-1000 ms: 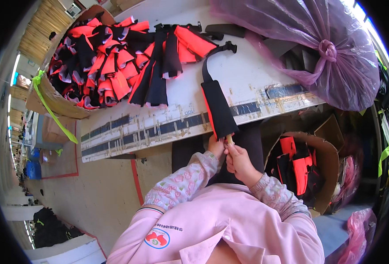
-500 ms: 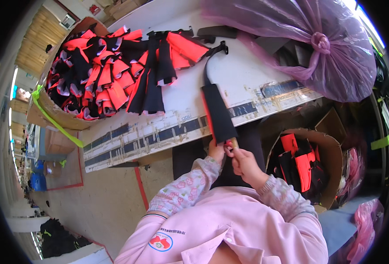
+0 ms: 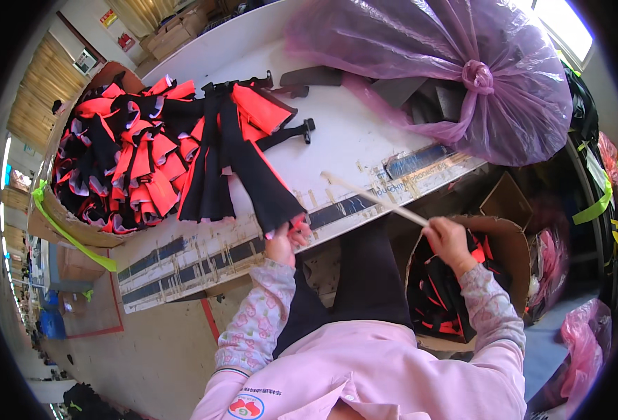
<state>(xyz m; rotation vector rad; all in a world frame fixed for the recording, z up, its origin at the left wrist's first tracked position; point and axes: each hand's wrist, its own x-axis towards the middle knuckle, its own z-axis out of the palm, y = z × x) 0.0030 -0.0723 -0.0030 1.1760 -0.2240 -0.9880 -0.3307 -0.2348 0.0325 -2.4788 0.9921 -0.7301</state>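
Note:
My left hand [image 3: 283,245] is closed on the open lower end of a black fabric sleeve [image 3: 265,183] with bright orange-pink edges, at the table's front edge. The sleeve slants up toward a bunch of similar black and orange sleeves [image 3: 207,168] with black buckles. Out to the right, my right hand [image 3: 450,242] grips one end of a thin pale stick [image 3: 375,198]. The stick's free end points up and left over the table, apart from the sleeve.
A cardboard box [image 3: 78,234] heaped with black and orange pieces stands at the table's left. A knotted purple plastic bag [image 3: 512,91] lies on the white table [image 3: 351,133] at the right. Below it is another cardboard box [image 3: 508,259] with more pieces.
My hands were together at the sleeve's lower end. Now the stick is out of the sleeve and has moved right with my right hand; my left hand has carried the sleeve left beside the bunch.

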